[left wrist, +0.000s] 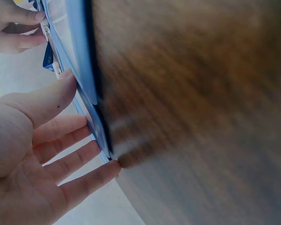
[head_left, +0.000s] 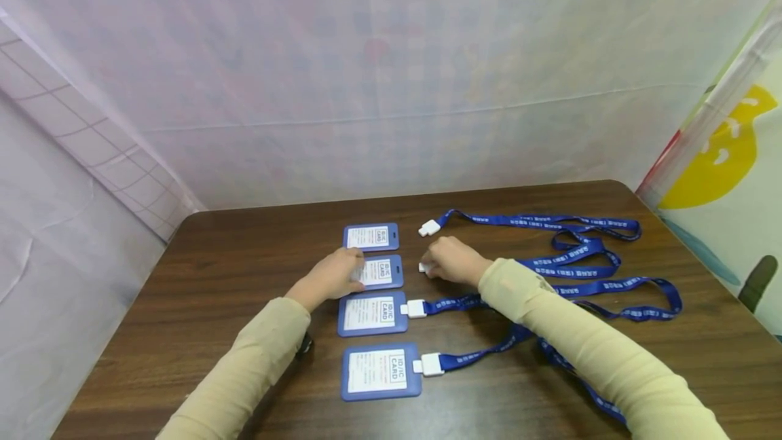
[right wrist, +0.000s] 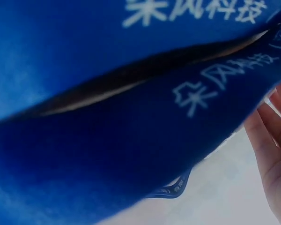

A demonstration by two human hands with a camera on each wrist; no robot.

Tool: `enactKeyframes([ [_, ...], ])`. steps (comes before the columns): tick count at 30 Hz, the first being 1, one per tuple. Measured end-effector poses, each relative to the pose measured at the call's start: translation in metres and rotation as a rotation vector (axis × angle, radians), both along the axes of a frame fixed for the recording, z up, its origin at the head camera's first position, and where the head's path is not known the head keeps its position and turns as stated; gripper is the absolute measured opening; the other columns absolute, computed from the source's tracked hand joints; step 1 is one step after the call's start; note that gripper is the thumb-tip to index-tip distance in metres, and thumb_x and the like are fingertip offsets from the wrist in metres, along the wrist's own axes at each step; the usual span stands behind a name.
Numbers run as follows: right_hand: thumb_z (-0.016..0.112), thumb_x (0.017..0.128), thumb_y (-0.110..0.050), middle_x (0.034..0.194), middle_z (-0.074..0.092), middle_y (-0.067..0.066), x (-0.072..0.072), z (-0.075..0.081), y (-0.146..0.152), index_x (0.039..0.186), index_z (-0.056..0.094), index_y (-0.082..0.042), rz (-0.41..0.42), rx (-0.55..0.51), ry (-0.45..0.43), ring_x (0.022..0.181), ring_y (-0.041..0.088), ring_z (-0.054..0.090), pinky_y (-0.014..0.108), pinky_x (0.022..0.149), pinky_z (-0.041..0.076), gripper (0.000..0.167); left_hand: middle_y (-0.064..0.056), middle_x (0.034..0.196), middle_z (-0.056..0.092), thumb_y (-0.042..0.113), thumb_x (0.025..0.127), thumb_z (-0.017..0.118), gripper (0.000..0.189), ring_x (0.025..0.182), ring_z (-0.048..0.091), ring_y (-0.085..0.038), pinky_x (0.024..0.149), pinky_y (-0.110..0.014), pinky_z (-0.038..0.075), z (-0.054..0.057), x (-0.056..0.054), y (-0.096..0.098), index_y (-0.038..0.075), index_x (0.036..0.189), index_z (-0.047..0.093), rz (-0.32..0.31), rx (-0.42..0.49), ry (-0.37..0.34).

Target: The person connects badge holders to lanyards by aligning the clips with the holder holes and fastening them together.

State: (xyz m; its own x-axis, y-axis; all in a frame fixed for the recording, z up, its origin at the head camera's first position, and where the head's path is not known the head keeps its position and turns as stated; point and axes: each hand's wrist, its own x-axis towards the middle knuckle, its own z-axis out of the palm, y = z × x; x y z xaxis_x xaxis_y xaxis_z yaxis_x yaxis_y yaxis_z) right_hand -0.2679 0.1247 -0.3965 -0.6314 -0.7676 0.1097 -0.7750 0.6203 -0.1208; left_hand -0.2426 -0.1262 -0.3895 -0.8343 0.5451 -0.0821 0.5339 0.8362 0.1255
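My left hand (head_left: 332, 276) rests at the left end of a blue ID card holder (head_left: 381, 272), second from the far side. In the left wrist view its fingers (left wrist: 84, 180) are fairly straight and spread, touching the holder and table. With the fingertips of my right hand (head_left: 455, 260) I pinch the white clip (head_left: 423, 267) of a blue lanyard (head_left: 574, 265), just right of that holder and apart from it. Blue strap with white lettering (right wrist: 201, 89) fills most of the right wrist view, which hides those fingertips.
Farther off lie another card holder (head_left: 370, 237) and a loose lanyard clip (head_left: 430, 228). Nearer, two holders (head_left: 373, 314) (head_left: 381, 372) have white clips (head_left: 417, 309) (head_left: 431, 364) at their right ends. Straps spread across the right of the brown table (head_left: 201, 270), some beneath my right forearm.
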Motion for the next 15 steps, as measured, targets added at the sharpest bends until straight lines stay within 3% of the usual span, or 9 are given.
enactKeyframes([
  [15,0.074,0.073,-0.009,0.081,0.069,0.005,-0.0009,-0.0035,-0.0001,0.089,0.072,-0.005,0.059,-0.048,-0.012,0.072,0.015,0.064,0.026,0.067,0.052,0.016,-0.016,0.115,0.055,0.024,0.078,0.072,0.041,0.106,0.051,-0.032,0.092,-0.040,0.043,0.0028,0.0007,0.0005,-0.004,0.107,0.061,-0.001,0.002,-0.012],
])
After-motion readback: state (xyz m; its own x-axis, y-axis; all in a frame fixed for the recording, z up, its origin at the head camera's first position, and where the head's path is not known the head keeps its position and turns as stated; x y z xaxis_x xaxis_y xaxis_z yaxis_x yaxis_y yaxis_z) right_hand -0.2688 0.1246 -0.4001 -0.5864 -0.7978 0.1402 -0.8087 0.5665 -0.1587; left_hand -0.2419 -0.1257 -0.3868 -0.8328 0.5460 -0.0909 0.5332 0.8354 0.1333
